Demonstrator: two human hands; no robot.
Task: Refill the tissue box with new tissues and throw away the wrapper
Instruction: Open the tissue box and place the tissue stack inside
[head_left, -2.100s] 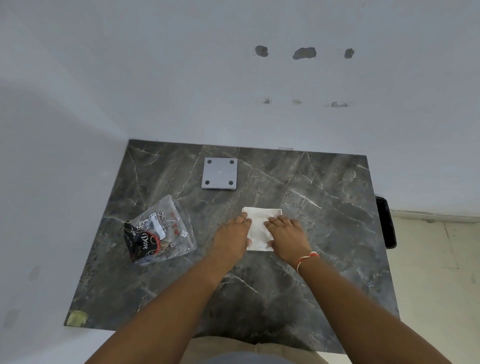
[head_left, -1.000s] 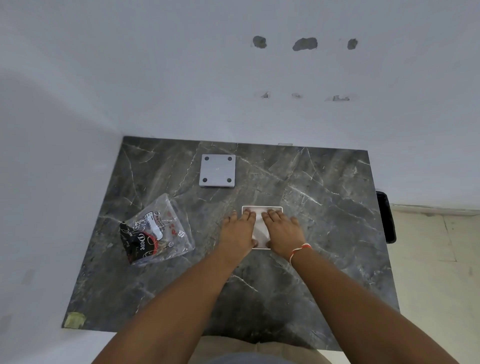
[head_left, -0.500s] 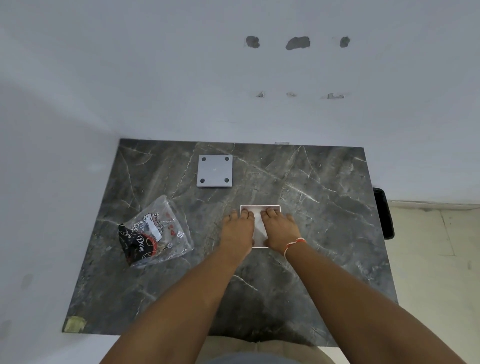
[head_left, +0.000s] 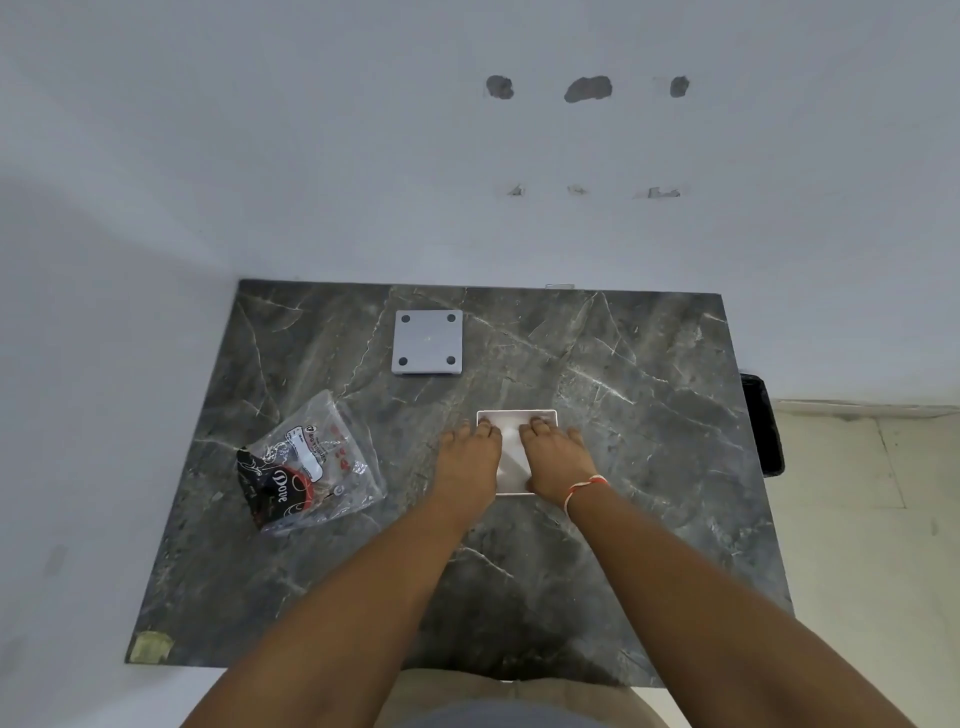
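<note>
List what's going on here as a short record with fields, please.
surface: dark marble table
left hand: flat, pressing into the white box
right hand: flat, pressing beside it in the same box
box contents: white tissues, mostly hidden by the hands
grey square lid: lying apart, farther back, four dark pads up
wrapper: crumpled clear plastic, left of the hands, not yet thrown away

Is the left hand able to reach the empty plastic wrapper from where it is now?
Probably yes. The wrapper lies open on the table, to the left of the left hand, with only bare tabletop between them. But that hand is now pressing on the tissues beside the right hand, so it must let go first.
</note>
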